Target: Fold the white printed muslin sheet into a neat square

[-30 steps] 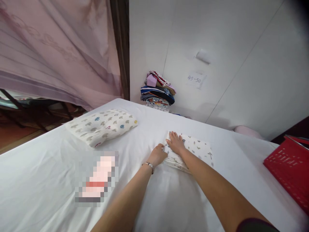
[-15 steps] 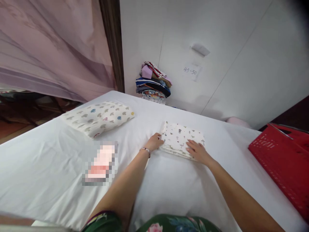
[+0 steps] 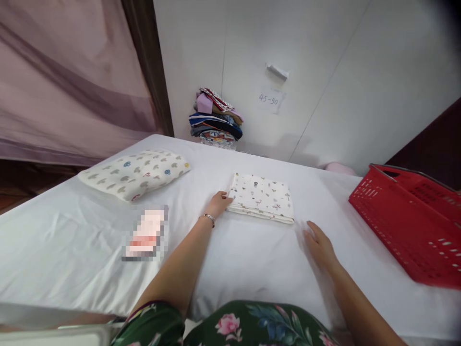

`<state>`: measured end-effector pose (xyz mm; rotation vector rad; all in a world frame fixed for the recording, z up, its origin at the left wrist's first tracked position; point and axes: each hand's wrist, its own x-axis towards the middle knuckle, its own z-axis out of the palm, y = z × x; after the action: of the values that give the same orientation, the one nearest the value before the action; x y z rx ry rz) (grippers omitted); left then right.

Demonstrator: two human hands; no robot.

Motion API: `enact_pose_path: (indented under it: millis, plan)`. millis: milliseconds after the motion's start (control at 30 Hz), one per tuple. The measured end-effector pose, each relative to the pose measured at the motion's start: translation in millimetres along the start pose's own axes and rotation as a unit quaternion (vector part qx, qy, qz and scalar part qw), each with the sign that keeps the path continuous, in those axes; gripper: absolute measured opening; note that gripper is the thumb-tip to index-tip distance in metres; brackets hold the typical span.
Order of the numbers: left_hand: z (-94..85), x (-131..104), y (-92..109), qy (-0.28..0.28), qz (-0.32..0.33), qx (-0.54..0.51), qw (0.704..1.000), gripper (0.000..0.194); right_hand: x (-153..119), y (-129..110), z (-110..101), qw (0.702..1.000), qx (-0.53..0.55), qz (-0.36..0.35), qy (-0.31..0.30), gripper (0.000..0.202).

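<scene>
A white cloth with small printed figures (image 3: 261, 198) lies folded into a flat rectangle on the white-covered table (image 3: 248, 269). My left hand (image 3: 219, 204) is at its left edge, thumb and fingers apart, with the fingertips touching or very near the fold; a bracelet is on the wrist. To the right of the cloth, my right hand (image 3: 320, 244) is off it, a little above the table, fingers apart and holding nothing. Another white cloth with grey, blue and red prints (image 3: 137, 173) lies loosely folded at the back left.
A pixelated flat object (image 3: 147, 233) lies left of my left forearm. On the right stands a red plastic basket (image 3: 399, 226). Beyond the table's back edge, a stack of folded clothes (image 3: 216, 117) sits against the white wall. A pink curtain (image 3: 65, 77) hangs at left.
My right hand has lifted off the folded cloth and moved right, towards me. My left hand stays at the cloth's left edge. The view has shifted right, showing more of the red basket.
</scene>
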<state>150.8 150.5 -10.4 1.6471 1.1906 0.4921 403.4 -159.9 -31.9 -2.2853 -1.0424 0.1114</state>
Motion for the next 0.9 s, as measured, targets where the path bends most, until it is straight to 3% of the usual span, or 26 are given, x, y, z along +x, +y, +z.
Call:
enact_pose_path:
  millis: [233,367,567,667,767,900]
  plan:
    - [0.8,-5.2,1.3,0.019,-0.008,-0.023,1.0,0.051,26.8,-37.8,12.2,0.998,0.013,-0.067,-0.005,0.052]
    - [2.1,-8.8,0.4,0.043,-0.001,-0.006,0.999,0.05,31.2,-40.0,20.4,0.994,0.017,-0.084,-0.063,0.052]
    - [3.8,-9.5,-2.4,0.065,0.0,0.005,0.998,0.05,29.7,-21.5,16.2,0.991,0.122,0.03,-0.042,0.051]
    - [4.5,-7.1,-3.8,0.07,-0.001,0.005,0.998,0.051,35.2,-16.4,12.1,0.992,0.116,0.04,-0.041,0.045]
    - [5.7,-5.7,-2.9,0.071,-0.012,0.011,0.997,0.051,42.1,-21.5,8.4,0.991,0.12,0.035,-0.046,0.044]
    - [7.7,-6.6,4.5,0.076,-0.03,0.021,0.996,0.061,54.0,-39.6,3.5,0.973,0.184,0.117,-0.077,0.054]
